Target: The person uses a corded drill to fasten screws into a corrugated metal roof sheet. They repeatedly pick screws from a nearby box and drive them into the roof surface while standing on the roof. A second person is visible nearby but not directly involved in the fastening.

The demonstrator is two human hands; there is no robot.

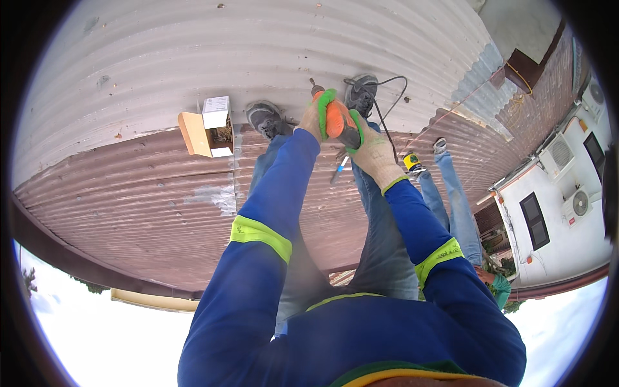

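Observation:
An orange power drill is held in both my gloved hands above the roof, between my shoes. My left hand is wrapped round its front part, just behind the dark chuck. My right hand closes on the dark rear part of the drill; the trigger is hidden. From there a black power cord loops past my right shoe. The chuck's tip points away from me, over the grey sheet; whether it touches the metal I cannot tell. Below the drill lies a tool with a blue and white handle.
An open cardboard box of small dark pieces stands by my left shoe. A yellow and black can sits to the right, next to another person's jeans-clad legs. Corrugated sheets overlap underfoot; the roof edge curves at lower left.

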